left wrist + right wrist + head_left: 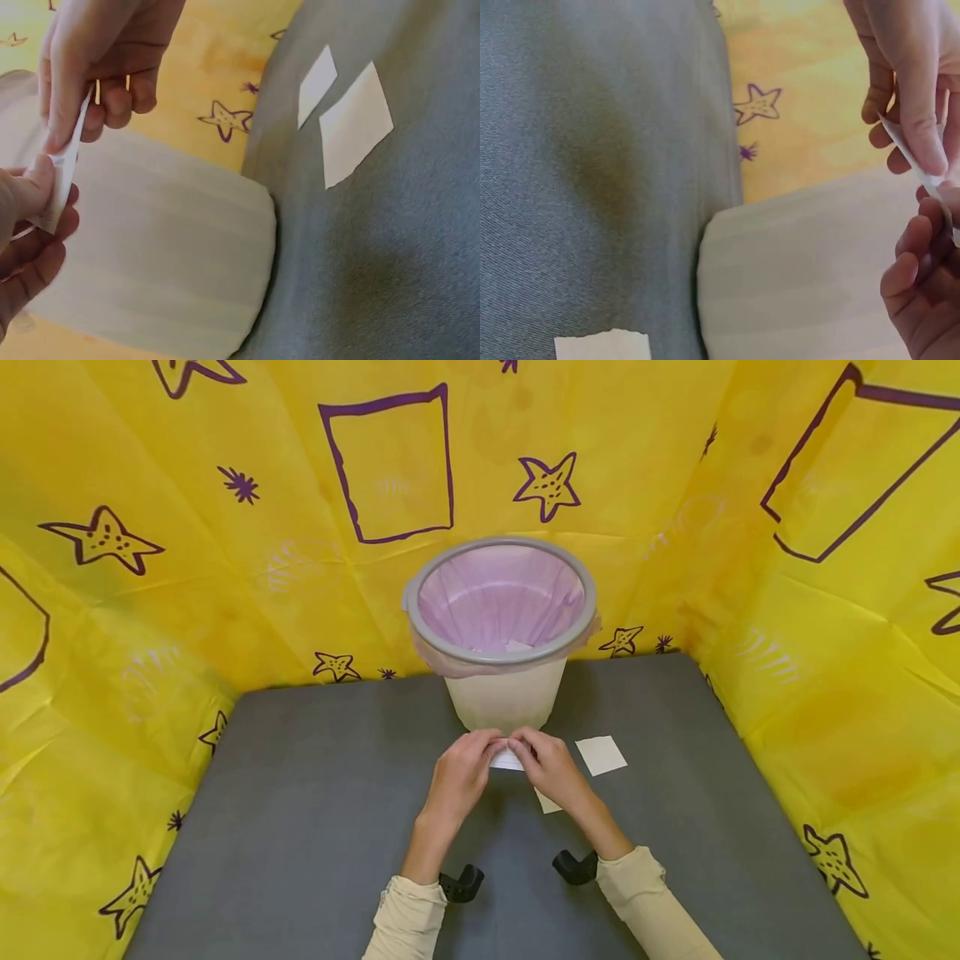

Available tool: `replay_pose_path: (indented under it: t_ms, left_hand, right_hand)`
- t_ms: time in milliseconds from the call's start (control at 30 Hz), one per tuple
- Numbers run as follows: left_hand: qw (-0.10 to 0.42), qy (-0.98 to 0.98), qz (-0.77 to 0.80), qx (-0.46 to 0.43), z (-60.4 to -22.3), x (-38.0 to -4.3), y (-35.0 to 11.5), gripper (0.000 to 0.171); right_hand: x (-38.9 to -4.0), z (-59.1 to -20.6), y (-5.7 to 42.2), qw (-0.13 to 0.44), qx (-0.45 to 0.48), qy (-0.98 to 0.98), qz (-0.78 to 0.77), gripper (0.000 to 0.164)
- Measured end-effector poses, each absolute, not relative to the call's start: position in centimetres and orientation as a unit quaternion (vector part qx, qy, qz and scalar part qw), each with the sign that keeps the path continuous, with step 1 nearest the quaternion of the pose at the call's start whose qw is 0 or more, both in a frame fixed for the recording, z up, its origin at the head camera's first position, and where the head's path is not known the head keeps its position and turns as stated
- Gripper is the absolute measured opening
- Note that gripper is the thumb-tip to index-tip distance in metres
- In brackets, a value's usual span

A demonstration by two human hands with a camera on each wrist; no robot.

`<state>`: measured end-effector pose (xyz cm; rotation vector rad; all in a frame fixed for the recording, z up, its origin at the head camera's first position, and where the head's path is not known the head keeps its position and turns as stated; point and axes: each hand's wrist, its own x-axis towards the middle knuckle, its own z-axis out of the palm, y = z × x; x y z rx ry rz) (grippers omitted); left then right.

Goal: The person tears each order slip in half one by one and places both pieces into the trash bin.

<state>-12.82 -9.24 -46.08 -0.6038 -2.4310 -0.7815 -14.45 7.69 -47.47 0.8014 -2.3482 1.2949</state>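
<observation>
Both hands meet in front of the bin, over the grey table. Between thumb and fingers, my left hand (463,768) pinches one end of a small piece of white paper (507,761). My right hand (553,766) pinches the other end close beside it, the fingertips nearly touching. Seen edge-on in the left wrist view, the paper (71,165) is a narrow strip that looks bent or folded. Just behind the hands stands a pale waste bin (504,693) with a grey rim and a pinkish liner; some white scraps (517,646) lie inside.
On the table (315,810), right of the hands, lies a squarish paper piece (602,755) with a torn-looking edge. Another paper piece (549,803) is partly hidden under the right forearm. Yellow patterned cloth (262,568) encloses the back and sides.
</observation>
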Motion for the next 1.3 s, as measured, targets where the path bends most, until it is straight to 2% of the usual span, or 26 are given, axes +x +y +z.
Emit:
replay_pose_path:
  t_ms: [100, 300, 400, 500, 600, 700, 800, 867, 967, 1167, 1300]
  left_hand:
    - [0.267, -0.874, -0.346, -0.213, -46.3, -12.7, -9.0, 0.006]
    - [0.318, -0.807, -0.468, -0.168, -47.4, -12.1, -8.3, 0.003]
    - [0.34, -0.781, -0.507, -0.129, -47.6, -11.8, -8.0, 0.003]
    - [0.332, -0.772, -0.531, -0.113, -47.7, -11.8, -8.0, 0.005]
    - [0.278, -0.788, -0.539, -0.105, -47.9, -11.7, -8.4, 0.003]
    - [0.176, -0.804, -0.564, -0.071, -48.2, -11.8, -9.6, 0.007]
    - [0.066, -0.814, -0.577, -0.019, -49.1, -12.4, -12.0, 0.014]
    - [0.023, -0.816, -0.578, 0.009, -50.0, -13.0, -14.0, 0.017]
    - [-0.005, -0.811, -0.583, 0.044, -50.8, -13.6, -16.8, 0.02]
    - [-0.062, -0.784, -0.612, 0.084, -50.6, -15.4, -20.0, 0.031]
    - [-0.081, -0.787, -0.604, 0.097, -49.6, -17.5, -21.7, 0.041]
  right_hand:
    - [-14.5, -47.1, 7.8, 0.133, 0.267, -0.821, 0.487, 0.008]
    - [-14.1, -46.1, 7.9, -0.036, 0.17, -0.774, 0.609, 0.017]
    - [-13.8, -45.4, 7.8, -0.052, 0.122, -0.766, 0.629, 0.02]
    - [-13.9, -45.6, 7.7, -0.032, 0.105, -0.778, 0.619, 0.021]
    - [-14.3, -46.6, 8.0, -0.031, 0.116, -0.782, 0.612, 0.021]
    - [-14.8, -48.1, 9.0, -0.041, 0.139, -0.787, 0.6, 0.024]
    - [-15.6, -49.5, 11.1, -0.045, 0.124, -0.808, 0.574, 0.026]
    - [-16.1, -50.0, 12.8, -0.049, 0.087, -0.819, 0.565, 0.027]
    - [-16.6, -50.3, 15.1, -0.056, 0.042, -0.826, 0.56, 0.026]
    - [-18.0, -50.4, 17.9, -0.123, 0.015, -0.806, 0.579, 0.033]
    - [-19.8, -49.0, 19.5, -0.114, -0.002, -0.779, 0.616, 0.037]
